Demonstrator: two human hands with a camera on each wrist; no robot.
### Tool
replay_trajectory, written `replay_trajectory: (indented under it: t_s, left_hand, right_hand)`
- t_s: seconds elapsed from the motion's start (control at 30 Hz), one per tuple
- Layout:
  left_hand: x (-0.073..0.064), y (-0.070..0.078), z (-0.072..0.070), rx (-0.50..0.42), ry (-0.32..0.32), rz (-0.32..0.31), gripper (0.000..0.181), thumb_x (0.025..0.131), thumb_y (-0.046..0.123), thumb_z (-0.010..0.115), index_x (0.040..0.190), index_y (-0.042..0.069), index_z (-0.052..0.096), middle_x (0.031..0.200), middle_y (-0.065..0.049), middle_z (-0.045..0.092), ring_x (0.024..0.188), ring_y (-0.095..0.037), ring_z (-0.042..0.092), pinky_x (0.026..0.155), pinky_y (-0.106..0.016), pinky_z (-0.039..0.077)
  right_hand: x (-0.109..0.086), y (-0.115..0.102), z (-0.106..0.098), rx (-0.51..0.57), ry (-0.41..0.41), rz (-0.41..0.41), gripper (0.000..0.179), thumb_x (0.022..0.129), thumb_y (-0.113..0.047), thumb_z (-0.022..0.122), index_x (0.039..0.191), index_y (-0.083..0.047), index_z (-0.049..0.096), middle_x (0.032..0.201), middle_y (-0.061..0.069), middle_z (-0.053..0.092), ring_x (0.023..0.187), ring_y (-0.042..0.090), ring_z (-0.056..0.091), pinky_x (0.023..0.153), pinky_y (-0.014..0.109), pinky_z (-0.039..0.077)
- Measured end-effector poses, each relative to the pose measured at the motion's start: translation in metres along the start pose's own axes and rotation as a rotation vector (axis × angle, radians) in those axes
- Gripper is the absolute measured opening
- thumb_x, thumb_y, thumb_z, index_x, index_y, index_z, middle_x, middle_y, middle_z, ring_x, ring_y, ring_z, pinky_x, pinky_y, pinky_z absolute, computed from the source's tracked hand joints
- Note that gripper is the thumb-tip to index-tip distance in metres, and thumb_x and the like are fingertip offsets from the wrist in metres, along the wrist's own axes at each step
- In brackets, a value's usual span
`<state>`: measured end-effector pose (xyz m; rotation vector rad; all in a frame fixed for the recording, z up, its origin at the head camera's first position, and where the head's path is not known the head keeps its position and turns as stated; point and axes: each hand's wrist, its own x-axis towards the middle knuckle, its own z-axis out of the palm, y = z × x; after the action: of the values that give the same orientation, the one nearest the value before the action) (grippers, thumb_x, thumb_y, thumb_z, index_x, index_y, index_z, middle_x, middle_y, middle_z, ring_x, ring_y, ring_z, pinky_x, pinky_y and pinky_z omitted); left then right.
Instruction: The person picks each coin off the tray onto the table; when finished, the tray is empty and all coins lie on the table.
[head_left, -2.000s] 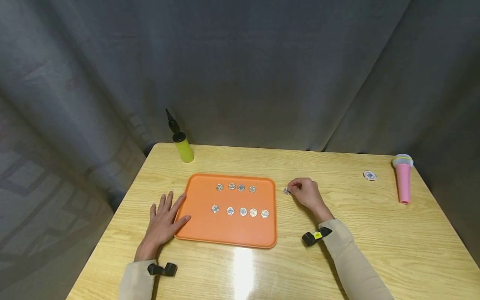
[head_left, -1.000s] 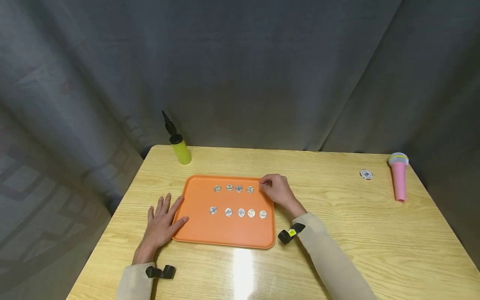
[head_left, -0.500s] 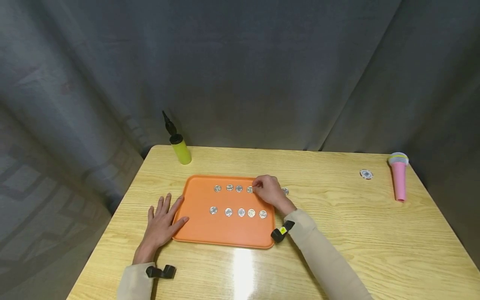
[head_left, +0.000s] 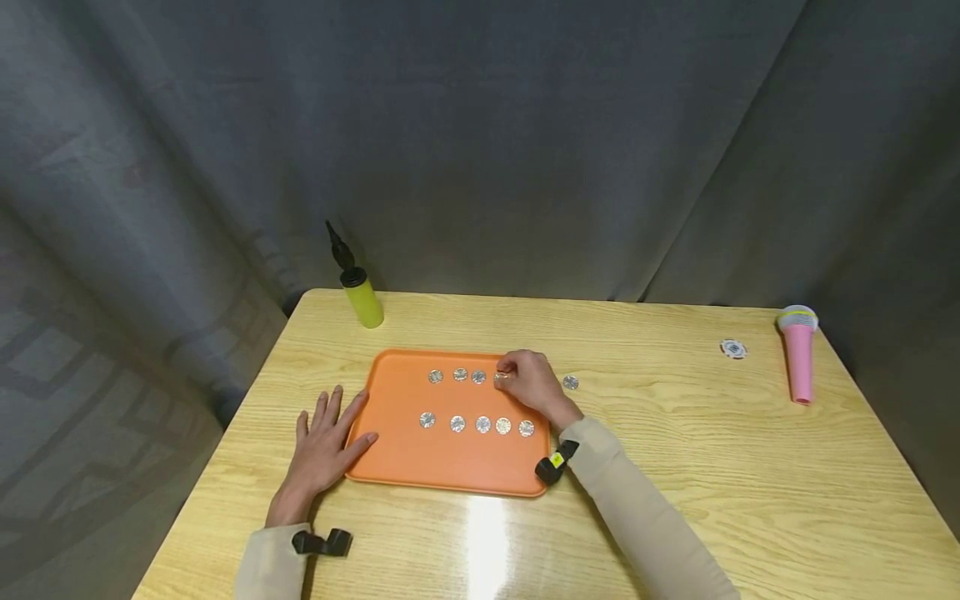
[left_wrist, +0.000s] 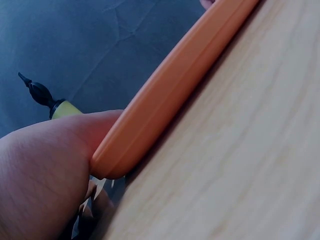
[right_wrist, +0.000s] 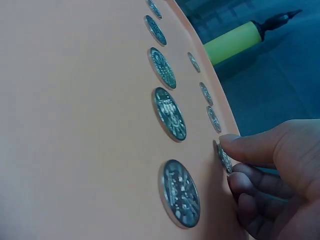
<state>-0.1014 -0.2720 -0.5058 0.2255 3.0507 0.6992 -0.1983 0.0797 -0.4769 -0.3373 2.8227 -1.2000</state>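
Observation:
My left hand (head_left: 321, 446) lies spread on the table, its thumb and index finger at the left rim of an orange tray (head_left: 450, 467). The left wrist view shows the thumb side against the tray's outer wall (left_wrist: 160, 95). Over the tray's back right part, my right hand (head_left: 534, 381) pinches a silver coin (right_wrist: 225, 159) between thumb and fingers, low over the surface. A thin edge of another coin shows right beside it. Silver coins lie in two rows: a back one with a left-end coin (head_left: 436, 377), and a front one with a right-end coin (head_left: 527, 428).
One more coin (head_left: 571, 382) lies on the wooden table just right of the tray. A yellow-green balloon pump (head_left: 364, 302) stands at the back left. Far right are a poker chip (head_left: 733, 348) and a pink toy microphone (head_left: 800, 362). A grey curtain (head_left: 480, 150) hangs behind.
My right hand has moved left from the coin on the table, over the tray's right rim, to the back row's right end. That table coin shows again. My left hand keeps its place.

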Motion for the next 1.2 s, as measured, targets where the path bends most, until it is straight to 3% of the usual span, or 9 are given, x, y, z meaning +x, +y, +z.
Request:
replay_trajectory:
  t_s: [0.4,0.7,0.93,1.2]
  left_hand:
    - [-0.0002,-0.0023,0.0014,-0.017,-0.007,-0.003,0.074,0.095,0.049,0.060,0.158,0.021,0.033,0.166,-0.027,0.014,0.154,-0.052,0.007,0.115,-0.074,0.001]
    - [0.0001,-0.0033,0.0021,-0.013,-0.003,0.000,0.074,0.095,0.049,0.060,0.158,0.021,0.033,0.166,-0.027,0.014,0.154,-0.052,0.007,0.115,-0.075,0.001]
    - [0.0002,-0.0025,0.0014,-0.015,0.007,0.005,0.073,0.095,0.048,0.060,0.158,0.021,0.033,0.166,-0.028,0.015,0.153,-0.053,0.008,0.114,-0.075,0.002]
    - [-0.0012,-0.0020,0.0017,-0.025,0.018,0.009,0.073,0.095,0.048,0.061,0.158,0.020,0.034,0.165,-0.029,0.016,0.153,-0.054,0.009,0.114,-0.075,0.002]
  right_hand:
    - [-0.0015,-0.0017,0.0093,-0.077,0.050,-0.030,0.012,0.082,-0.007,0.081,0.094,-0.007,0.076,0.089,0.006,0.072,0.076,0.015,0.059,0.069,0.031,0.052]
    - [-0.0011,-0.0043,0.0100,-0.140,0.043,-0.045,0.013,0.084,-0.008,0.080,0.097,-0.007,0.077,0.093,0.007,0.074,0.084,0.020,0.066,0.075,0.036,0.055]
    - [-0.0008,-0.0050,0.0086,-0.139,0.018,-0.033,0.013,0.084,-0.009,0.080,0.096,-0.008,0.076,0.094,0.007,0.074,0.086,0.020,0.066,0.077,0.037,0.056]
    - [-0.0017,-0.0031,0.0059,-0.084,0.009,-0.019,0.011,0.081,-0.010,0.082,0.088,-0.009,0.075,0.084,0.005,0.067,0.076,0.016,0.055,0.071,0.031,0.048]
